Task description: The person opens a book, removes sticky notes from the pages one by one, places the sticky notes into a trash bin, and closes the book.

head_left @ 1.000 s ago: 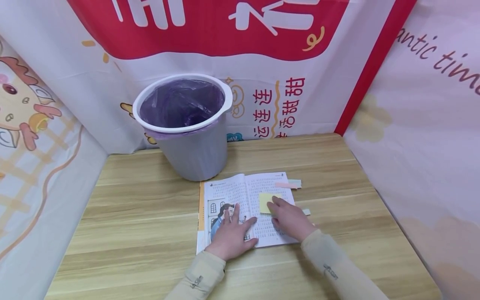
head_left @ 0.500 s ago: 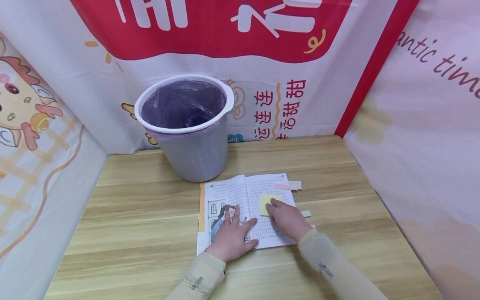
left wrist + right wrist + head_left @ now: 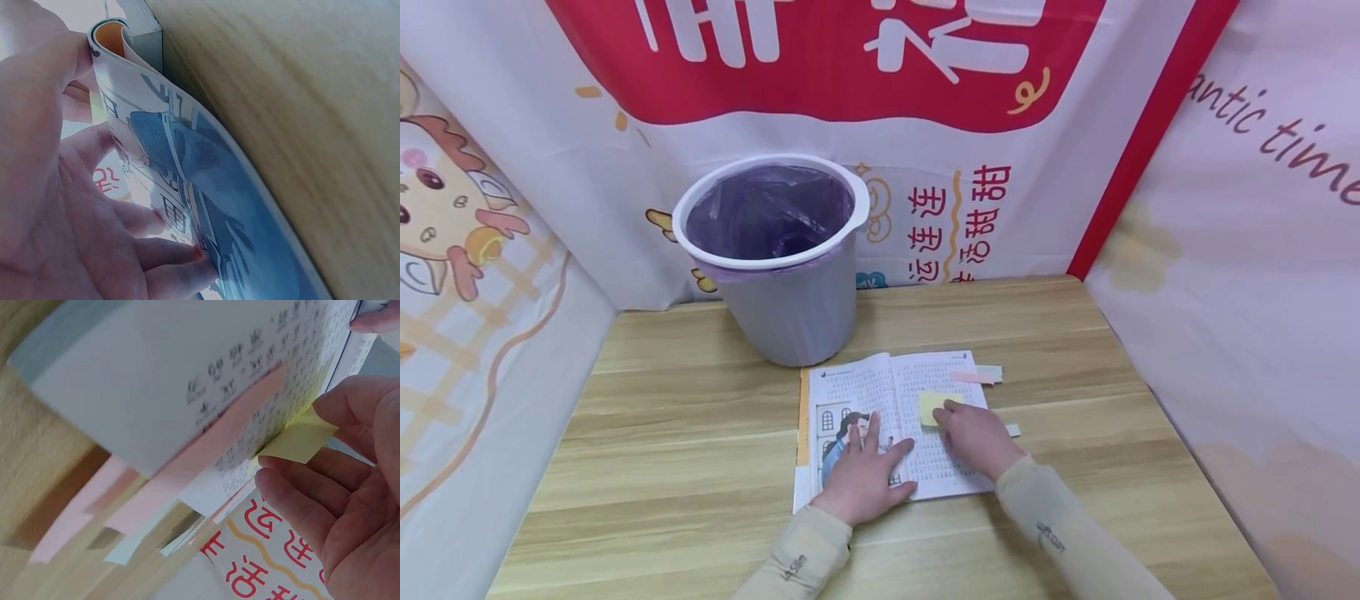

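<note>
An open book (image 3: 938, 458) lies on the table, with a picture on its left page and printed text on the right. My left hand (image 3: 862, 477) rests spread on the left page near the fold. In the left wrist view, fingers of the left hand (image 3: 119, 206) reach across the picture, and the page bulges up near the thumb. A yellow sticky note (image 3: 934, 407) is on the right page. My right hand (image 3: 979, 440) pinches its near edge. In the right wrist view, that edge of the sticky note (image 3: 300, 439) stands lifted from the page between thumb and index finger.
Pink page flags (image 3: 206, 450) and a pale green one (image 3: 991, 369) stick out from the book's right side. Behind the book stands a grey bin (image 3: 797, 317) with a purple liner. Printed cloth (image 3: 1037, 192) walls the wooden table (image 3: 685, 467) on three sides.
My right hand has shifted slightly left, and its fingers have drawn together at the sticky note's near edge. The left hand stays in place on the book.
</note>
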A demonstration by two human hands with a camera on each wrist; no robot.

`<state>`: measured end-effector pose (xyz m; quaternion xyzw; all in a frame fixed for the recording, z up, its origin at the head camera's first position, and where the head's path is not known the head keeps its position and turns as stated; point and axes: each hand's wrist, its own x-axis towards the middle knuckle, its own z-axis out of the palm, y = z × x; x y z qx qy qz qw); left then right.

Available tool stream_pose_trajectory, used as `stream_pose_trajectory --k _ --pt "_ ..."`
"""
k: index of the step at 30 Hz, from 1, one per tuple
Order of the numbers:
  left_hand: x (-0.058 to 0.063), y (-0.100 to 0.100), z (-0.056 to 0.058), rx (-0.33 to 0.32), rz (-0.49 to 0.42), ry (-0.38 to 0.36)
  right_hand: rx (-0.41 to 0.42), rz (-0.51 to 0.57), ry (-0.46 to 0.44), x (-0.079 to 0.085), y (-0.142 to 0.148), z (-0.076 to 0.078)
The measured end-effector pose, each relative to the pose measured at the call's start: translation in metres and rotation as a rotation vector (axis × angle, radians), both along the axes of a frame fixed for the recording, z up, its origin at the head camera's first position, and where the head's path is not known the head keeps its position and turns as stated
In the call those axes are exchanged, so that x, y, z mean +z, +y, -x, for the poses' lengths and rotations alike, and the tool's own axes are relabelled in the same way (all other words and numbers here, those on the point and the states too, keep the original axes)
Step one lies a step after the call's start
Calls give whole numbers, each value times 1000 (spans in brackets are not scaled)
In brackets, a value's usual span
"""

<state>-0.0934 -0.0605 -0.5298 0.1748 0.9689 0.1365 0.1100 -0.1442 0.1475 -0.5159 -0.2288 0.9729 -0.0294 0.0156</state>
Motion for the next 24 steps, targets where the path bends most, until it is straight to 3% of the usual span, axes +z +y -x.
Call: stream_pose_trajectory --k 24 --pt "-3 -1 -1 6 -7 13 3 -72 -12 21 11 13"
